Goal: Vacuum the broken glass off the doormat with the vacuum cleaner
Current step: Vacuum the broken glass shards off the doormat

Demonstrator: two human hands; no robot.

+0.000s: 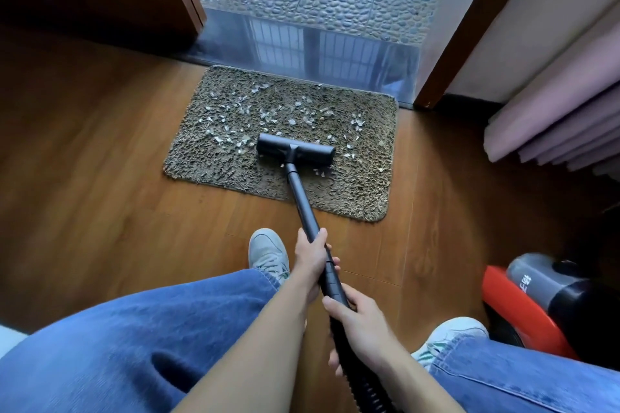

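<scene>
Black wand [301, 198] is clasped by both grips, the left grip [310, 265] ahead of the right grip [360, 325]. Beyond them the floor head [295, 152] is set on the doormat [214, 174], glass shards [292, 122] scattered mostly past it. Shards could be flicked onto the floor [100, 178] by a hurried push, or left buried in the pile.

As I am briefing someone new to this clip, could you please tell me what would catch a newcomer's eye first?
Pale glass shards lie scattered mostly over the far half of the brown doormat. The black vacuum head sits on the mat near its middle, its wand gripped by the left hand ahead of the right hand. A red vacuum body stands on the wood floor at the lower right.
</scene>
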